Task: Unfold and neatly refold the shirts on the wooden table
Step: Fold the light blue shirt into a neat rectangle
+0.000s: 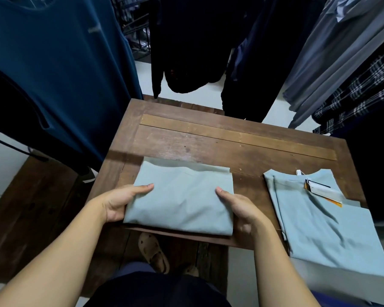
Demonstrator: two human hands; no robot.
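Green-blue cloth is what the fingers hold. On the left hand (118, 204) the thumb lies flat on top of the pale green-blue folded shirt (182, 202), and the other fingers go under its left edge, where I cannot see them. The right hand (238, 208) does the same at the right edge: thumb on top, the rest hidden beneath. So both hands pinch this shirt by its sides.

It is a neat rectangle and lies at the near edge of the brown wooden table (231, 140), a little left of the middle. To its right, apart from it, I see a second pale green-blue shirt (315, 227) laid flat with the neck away from me. Paper tags (319, 189) lie on its chest. Its near part seems to reach past the table's front edge.

Around the table hang a dark teal garment (53, 63) on the left, black garments (197, 41) behind, and a dark checked shirt (364, 96) on the right. Below the table edge one beige sandal (153, 251) shows.
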